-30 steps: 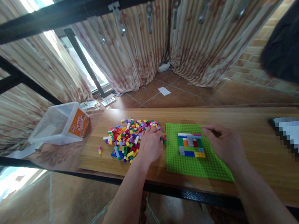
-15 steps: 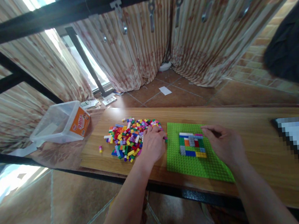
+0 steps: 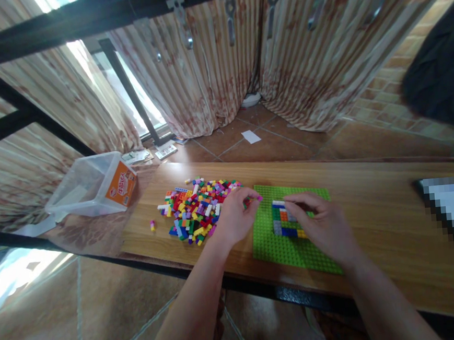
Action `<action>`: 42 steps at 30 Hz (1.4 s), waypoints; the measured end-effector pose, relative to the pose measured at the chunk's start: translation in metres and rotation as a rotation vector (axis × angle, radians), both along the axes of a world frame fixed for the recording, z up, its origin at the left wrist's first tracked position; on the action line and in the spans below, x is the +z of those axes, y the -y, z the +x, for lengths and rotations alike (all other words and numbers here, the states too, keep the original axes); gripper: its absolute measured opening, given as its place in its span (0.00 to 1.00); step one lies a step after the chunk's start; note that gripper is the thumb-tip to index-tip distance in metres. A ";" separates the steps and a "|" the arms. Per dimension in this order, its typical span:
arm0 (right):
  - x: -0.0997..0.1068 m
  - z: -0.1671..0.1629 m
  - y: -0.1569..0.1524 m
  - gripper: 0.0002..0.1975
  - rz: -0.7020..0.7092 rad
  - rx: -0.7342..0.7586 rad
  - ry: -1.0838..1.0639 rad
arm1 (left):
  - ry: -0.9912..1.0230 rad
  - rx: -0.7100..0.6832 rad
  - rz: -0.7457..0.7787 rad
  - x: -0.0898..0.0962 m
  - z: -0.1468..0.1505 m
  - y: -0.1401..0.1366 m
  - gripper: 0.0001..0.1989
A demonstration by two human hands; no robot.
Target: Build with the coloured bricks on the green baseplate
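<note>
While the left hand (image 3: 234,217) pinches a small pink brick (image 3: 259,198) just left of the brick patch (image 3: 286,219) on the green baseplate (image 3: 274,245), right hand (image 3: 322,225) fingers press that patch. Placing step, likely; brick needs stud alignment.

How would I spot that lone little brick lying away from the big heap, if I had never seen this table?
Start at the long wooden table and find the heap of small multicoloured plastic bricks left of the bright green studded baseplate. Just left of that heap, alone on bare wood, lies one tiny purple-and-yellow brick. Unlike the rest, it touches no other brick.
</note>
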State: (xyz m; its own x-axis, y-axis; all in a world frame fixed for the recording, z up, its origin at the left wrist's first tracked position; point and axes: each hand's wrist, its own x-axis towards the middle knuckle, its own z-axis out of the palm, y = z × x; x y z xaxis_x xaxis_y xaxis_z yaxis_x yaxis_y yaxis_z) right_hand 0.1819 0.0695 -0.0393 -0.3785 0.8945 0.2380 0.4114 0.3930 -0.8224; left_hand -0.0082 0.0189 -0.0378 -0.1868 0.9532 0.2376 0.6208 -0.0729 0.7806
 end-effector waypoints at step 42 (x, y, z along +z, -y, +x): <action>-0.036 0.027 -0.046 0.11 -0.067 -0.097 0.115 | -0.049 -0.031 -0.266 -0.007 0.035 -0.002 0.11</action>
